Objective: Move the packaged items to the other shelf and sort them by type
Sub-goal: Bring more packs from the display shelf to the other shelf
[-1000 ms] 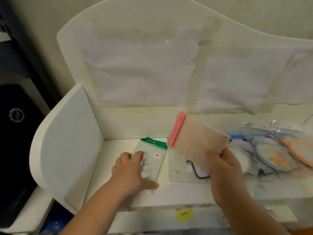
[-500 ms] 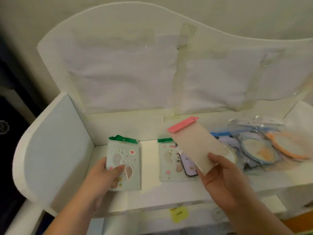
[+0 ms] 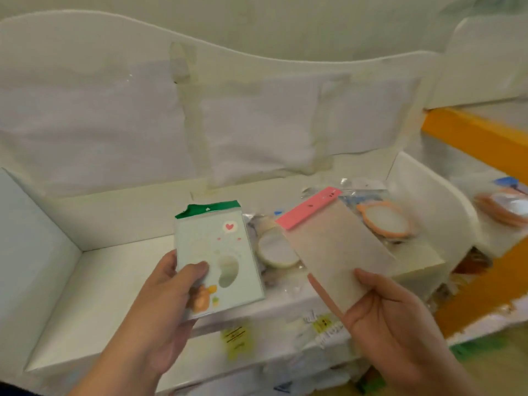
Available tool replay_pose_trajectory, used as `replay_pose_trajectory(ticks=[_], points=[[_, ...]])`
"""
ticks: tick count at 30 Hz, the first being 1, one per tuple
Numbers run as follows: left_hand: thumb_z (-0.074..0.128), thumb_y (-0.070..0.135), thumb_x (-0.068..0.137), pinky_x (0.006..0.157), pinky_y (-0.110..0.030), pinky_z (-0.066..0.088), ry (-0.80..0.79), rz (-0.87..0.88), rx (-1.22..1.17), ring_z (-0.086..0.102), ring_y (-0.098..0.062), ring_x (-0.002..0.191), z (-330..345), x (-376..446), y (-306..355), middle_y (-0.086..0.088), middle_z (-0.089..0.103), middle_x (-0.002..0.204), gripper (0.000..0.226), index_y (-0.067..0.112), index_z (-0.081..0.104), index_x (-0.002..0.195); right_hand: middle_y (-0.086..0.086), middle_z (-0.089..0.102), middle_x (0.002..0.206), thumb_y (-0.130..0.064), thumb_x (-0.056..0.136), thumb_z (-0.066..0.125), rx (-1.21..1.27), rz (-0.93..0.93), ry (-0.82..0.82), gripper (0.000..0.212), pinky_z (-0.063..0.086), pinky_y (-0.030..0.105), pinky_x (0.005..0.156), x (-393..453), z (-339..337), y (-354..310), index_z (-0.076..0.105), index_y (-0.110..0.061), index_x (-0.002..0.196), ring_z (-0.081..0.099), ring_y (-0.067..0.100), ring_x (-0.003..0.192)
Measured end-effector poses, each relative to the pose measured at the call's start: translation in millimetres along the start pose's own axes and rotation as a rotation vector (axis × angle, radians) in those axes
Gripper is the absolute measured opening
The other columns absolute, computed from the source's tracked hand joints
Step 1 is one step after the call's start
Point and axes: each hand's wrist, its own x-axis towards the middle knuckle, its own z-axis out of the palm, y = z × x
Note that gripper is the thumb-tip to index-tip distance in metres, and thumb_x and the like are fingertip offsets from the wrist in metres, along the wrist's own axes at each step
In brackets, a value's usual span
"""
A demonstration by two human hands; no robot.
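A: Left hand (image 3: 160, 304)?
B: Curled round the lower left corner of a green-topped packet (image 3: 218, 258), thumb across its front. Packet upright, tilted slightly, lifted clear of the white shelf (image 3: 114, 270), over the shelf's middle toward the front edge. Pale card front with a red heart, an oval cut-out, small orange and yellow figures at the bottom.

A: Right hand (image 3: 391, 318)?
B: Gripping the lower end of a pink-topped packet (image 3: 334, 252), thumb on its face, fingers behind. Packet slanted, pink strip up and to the left, plain beige face toward the camera. Also lifted off the shelf, over its right half near the front edge.

A: Gap between the two packets?
B: Side by side, not touching.

A: On the shelf itself?
B: Clear-bagged round items along the right half: a white disc (image 3: 275, 251) between and behind the two held packets, an orange-rimmed round item (image 3: 385, 221) toward the right back corner. Blurred; contents not readable.

A: Elsewhere?
B: Yellow labels (image 3: 237, 337) under the front edge. Orange beam (image 3: 480, 138) to the right, more orange-rimmed packets (image 3: 503, 208) beyond the right wall.
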Motion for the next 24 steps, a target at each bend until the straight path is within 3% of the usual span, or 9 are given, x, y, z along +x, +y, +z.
replay_pose_trajectory(ticks=[2, 5, 8, 11, 14, 16, 18, 21, 24], points=[[0.057, 0.008, 0.096, 0.070, -0.036, 0.047, -0.021, 0.000, -0.005, 0.058, -0.026, 0.079, 39, -17, -7, -0.008, 0.074, 0.094, 0.023, 0.019, 0.065, 0.114, 0.016, 0.069, 0.122, 0.002, 0.078, 0.055, -0.041, -0.025, 0.029, 0.053, 0.045, 0.069, 0.086, -19, -15, -29, 0.061, -0.019, 0.126, 0.067, 0.039, 0.108], [0.056, 0.006, 0.096, 0.073, -0.040, 0.044, -0.038, 0.001, 0.001, 0.059, -0.029, 0.088, 98, -44, -20, -0.012, 0.075, 0.098, 0.022, 0.013, 0.063, 0.116, 0.016, 0.069, 0.123, 0.003, 0.086, 0.044, -0.033, -0.050, 0.046, 0.052, 0.047, 0.066, 0.087, -50, -42, -73, 0.058, -0.017, 0.132, 0.067, 0.038, 0.109], [0.055, 0.006, 0.096, 0.070, -0.042, 0.040, -0.080, 0.012, 0.017, 0.053, -0.029, 0.082, 158, -74, -33, -0.028, 0.068, 0.101, 0.021, 0.012, 0.063, 0.114, 0.017, 0.068, 0.123, 0.004, 0.070, 0.063, 0.013, -0.100, 0.055, 0.055, 0.043, 0.066, 0.090, -80, -73, -119, 0.069, -0.014, 0.122, 0.065, 0.039, 0.112], [0.053, 0.006, 0.096, 0.071, -0.040, 0.049, -0.137, -0.007, -0.019, 0.067, -0.027, 0.076, 223, -106, -44, -0.012, 0.078, 0.095, 0.021, 0.020, 0.066, 0.105, 0.020, 0.065, 0.127, 0.008, 0.050, 0.081, 0.074, -0.162, 0.024, 0.081, 0.042, 0.069, 0.090, -115, -101, -169, 0.065, -0.016, 0.125, 0.062, 0.043, 0.116], [0.055, 0.006, 0.094, 0.069, -0.038, 0.048, -0.236, -0.044, -0.038, 0.066, -0.029, 0.081, 283, -131, -53, -0.007, 0.078, 0.096, 0.021, 0.022, 0.068, 0.096, 0.018, 0.069, 0.122, 0.002, 0.076, 0.059, 0.030, -0.266, 0.084, 0.056, 0.046, 0.067, 0.086, -150, -127, -219, 0.060, -0.023, 0.127, 0.066, 0.041, 0.110], [0.054, 0.006, 0.095, 0.063, -0.035, 0.052, -0.306, -0.067, -0.030, 0.073, -0.024, 0.074, 320, -146, -60, -0.007, 0.079, 0.097, 0.021, 0.022, 0.067, 0.100, 0.017, 0.070, 0.121, 0.000, 0.083, 0.047, 0.001, -0.346, 0.118, 0.053, 0.045, 0.066, 0.087, -171, -144, -252, 0.058, -0.025, 0.128, 0.067, 0.039, 0.109], [0.052, 0.007, 0.096, 0.063, -0.035, 0.053, -0.353, -0.096, 0.001, 0.073, -0.022, 0.072, 359, -161, -69, -0.005, 0.079, 0.096, 0.026, 0.025, 0.067, 0.105, 0.016, 0.069, 0.123, -0.001, 0.079, 0.051, -0.010, -0.412, 0.138, 0.057, 0.045, 0.064, 0.089, -188, -164, -282, 0.057, -0.023, 0.131, 0.067, 0.037, 0.111], [0.052, 0.006, 0.096, 0.049, -0.029, 0.053, -0.434, -0.122, 0.021, 0.073, -0.016, 0.062, 407, -176, -78, -0.003, 0.080, 0.090, 0.024, 0.023, 0.067, 0.103, 0.015, 0.070, 0.122, -0.002, 0.082, 0.050, 0.034, -0.490, 0.216, 0.052, 0.049, 0.058, 0.088, -204, -185, -315, 0.056, -0.019, 0.130, 0.068, 0.034, 0.109], [0.052, 0.007, 0.096, 0.054, -0.030, 0.052, -0.491, -0.163, 0.065, 0.075, -0.017, 0.069, 447, -179, -91, -0.003, 0.080, 0.096, 0.025, 0.023, 0.068, 0.105, 0.013, 0.072, 0.116, -0.001, 0.092, 0.042, 0.084, -0.542, 0.313, 0.042, 0.052, 0.054, 0.086, -210, -209, -342, 0.055, -0.018, 0.128, 0.070, 0.032, 0.104]])
